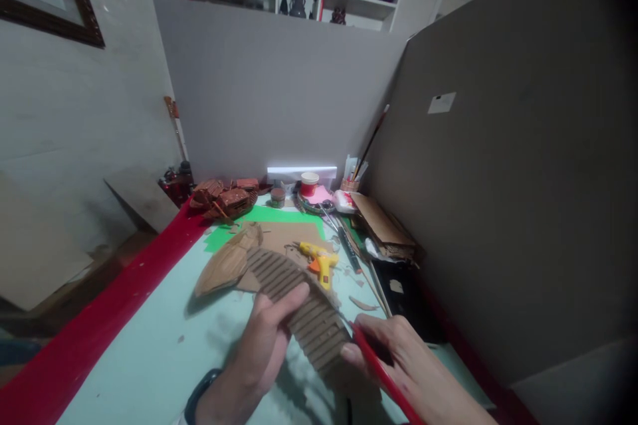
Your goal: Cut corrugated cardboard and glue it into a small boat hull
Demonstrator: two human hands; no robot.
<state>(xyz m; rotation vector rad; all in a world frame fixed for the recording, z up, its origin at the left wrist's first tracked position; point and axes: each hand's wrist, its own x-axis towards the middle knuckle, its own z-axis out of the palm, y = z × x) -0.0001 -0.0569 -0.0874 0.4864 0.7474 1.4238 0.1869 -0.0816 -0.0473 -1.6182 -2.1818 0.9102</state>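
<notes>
A strip of corrugated cardboard (319,329) with exposed ridges is held above the table. My left hand (259,339) grips it near its middle, thumb on top and fingers underneath. In my right hand (399,352) is a red-handled cutting tool (371,355), its thin tip at the strip's right edge; most of it is hidden by the hand, so its exact kind is unclear. The right thumb touches the strip's near end. Just beyond lies a curved cardboard piece (229,259) and, to its right, a yellow glue gun (321,262).
Brown-red model pieces (226,199) sit at the back left on green sheets (274,214). A red-and-white cup (310,184) and a brush holder (351,182) stand at the back. Stacked cardboard (386,226) lies right. Grey panels (289,93) enclose the back and right side.
</notes>
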